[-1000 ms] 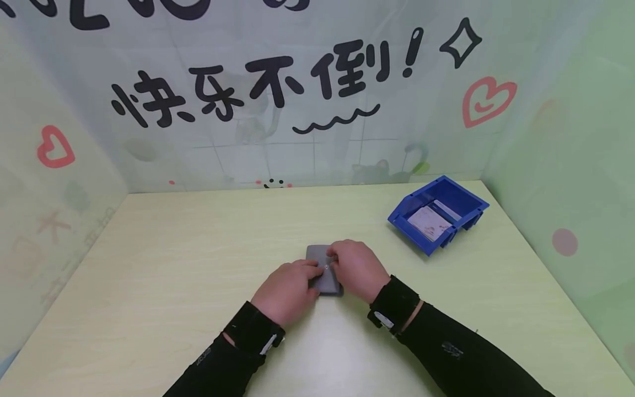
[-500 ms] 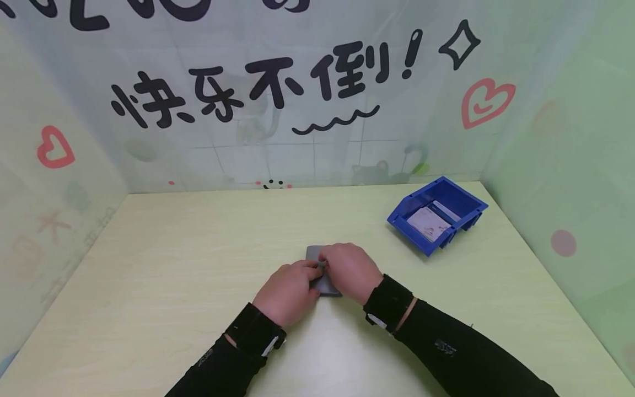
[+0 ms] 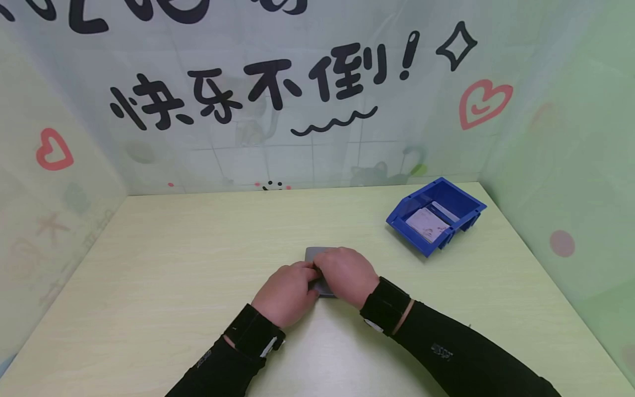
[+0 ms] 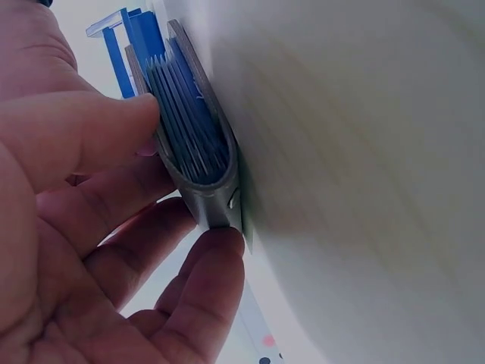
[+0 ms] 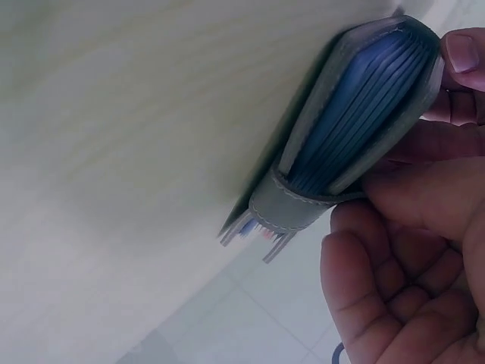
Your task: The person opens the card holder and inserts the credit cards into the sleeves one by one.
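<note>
A grey card holder (image 3: 313, 253) with pale stitching lies on the table in the head view, mostly covered by both hands. My left hand (image 3: 285, 292) grips it, thumb on the upper cover and fingers along its rounded spine in the left wrist view. Many thin bluish sleeves (image 4: 186, 121) show between the covers. A stitched strap (image 5: 292, 203) wraps round the holder's open side in the right wrist view. My right hand (image 3: 349, 275) pinches the strap's end over the upper cover. A small metal snap (image 4: 233, 199) sits near the spine.
A blue plastic bin (image 3: 451, 190) stands tilted at the table's back right. Inside it lie a printed, pale pink-and-white flat piece (image 3: 428, 223) and a narrower pale piece (image 3: 445, 210). Printed cloth walls (image 3: 238, 165) enclose the back and sides of the pale wooden table (image 3: 198, 237).
My right hand has moved left across the card holder, bringing the strap's end over the cover toward my left fingers. The left hand has stayed on the holder.
</note>
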Action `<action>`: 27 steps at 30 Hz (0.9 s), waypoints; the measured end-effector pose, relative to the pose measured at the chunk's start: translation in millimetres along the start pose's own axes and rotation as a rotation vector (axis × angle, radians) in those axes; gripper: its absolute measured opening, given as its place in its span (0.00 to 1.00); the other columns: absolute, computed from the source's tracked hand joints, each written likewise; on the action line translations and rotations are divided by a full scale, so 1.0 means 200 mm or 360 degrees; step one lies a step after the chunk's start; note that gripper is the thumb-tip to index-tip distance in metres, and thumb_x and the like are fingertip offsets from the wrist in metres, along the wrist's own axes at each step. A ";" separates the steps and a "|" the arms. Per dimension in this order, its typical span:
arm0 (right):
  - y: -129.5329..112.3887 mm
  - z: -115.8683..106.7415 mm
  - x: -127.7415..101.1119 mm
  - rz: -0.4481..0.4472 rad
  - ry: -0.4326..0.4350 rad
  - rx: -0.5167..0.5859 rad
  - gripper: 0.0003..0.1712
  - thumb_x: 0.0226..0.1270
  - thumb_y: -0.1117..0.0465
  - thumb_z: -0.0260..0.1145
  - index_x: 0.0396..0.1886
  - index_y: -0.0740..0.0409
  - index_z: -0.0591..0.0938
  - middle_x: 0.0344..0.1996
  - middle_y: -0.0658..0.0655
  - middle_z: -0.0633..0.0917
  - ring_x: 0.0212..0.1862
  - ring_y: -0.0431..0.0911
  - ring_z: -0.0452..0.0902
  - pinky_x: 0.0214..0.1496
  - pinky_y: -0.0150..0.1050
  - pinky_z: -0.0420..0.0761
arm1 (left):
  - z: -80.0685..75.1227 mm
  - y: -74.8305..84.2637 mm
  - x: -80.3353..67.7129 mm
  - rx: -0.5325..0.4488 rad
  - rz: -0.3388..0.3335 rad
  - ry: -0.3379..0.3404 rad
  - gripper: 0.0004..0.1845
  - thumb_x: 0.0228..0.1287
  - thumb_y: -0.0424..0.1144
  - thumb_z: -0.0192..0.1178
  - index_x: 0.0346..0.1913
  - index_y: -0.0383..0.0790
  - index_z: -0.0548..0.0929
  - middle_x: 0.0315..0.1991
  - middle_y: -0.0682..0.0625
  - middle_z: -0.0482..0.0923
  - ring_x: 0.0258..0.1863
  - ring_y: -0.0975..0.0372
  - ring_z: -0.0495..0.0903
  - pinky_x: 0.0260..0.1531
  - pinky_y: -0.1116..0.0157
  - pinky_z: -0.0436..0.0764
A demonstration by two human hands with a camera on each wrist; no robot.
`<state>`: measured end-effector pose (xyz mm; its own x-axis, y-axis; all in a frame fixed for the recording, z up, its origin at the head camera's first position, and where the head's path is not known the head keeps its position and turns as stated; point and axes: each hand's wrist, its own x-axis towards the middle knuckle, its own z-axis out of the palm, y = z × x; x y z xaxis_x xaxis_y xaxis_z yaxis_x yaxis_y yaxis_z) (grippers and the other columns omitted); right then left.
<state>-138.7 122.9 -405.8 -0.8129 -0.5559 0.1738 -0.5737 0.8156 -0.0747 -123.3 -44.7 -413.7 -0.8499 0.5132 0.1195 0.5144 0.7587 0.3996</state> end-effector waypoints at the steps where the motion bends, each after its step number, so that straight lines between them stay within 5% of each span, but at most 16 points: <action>1: 0.00 0.00 0.00 -0.0003 0.0004 -0.0019 0.06 0.71 0.68 0.70 0.36 0.53 0.86 0.34 0.50 0.89 0.37 0.43 0.85 0.44 0.39 0.86 | 0.00 0.00 0.00 0.0001 0.0000 0.0004 0.09 0.66 0.32 0.67 0.46 0.43 0.91 0.47 0.51 0.88 0.48 0.56 0.88 0.52 0.57 0.85; 27: -0.05 0.02 -0.01 -0.0059 0.0149 -0.0214 0.07 0.71 0.63 0.73 0.35 0.53 0.81 0.31 0.50 0.88 0.32 0.44 0.86 0.34 0.38 0.86 | -0.01 0.00 -0.01 0.0047 -0.0065 -0.0008 0.02 0.67 0.35 0.68 0.39 0.44 0.90 0.40 0.52 0.85 0.41 0.55 0.86 0.47 0.58 0.84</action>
<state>-132.0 115.0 -409.7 -0.7749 -0.5739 0.2649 -0.5796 0.8124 0.0648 -122.6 -45.7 -412.6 -0.8697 0.4835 0.0993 0.4826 0.7905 0.3771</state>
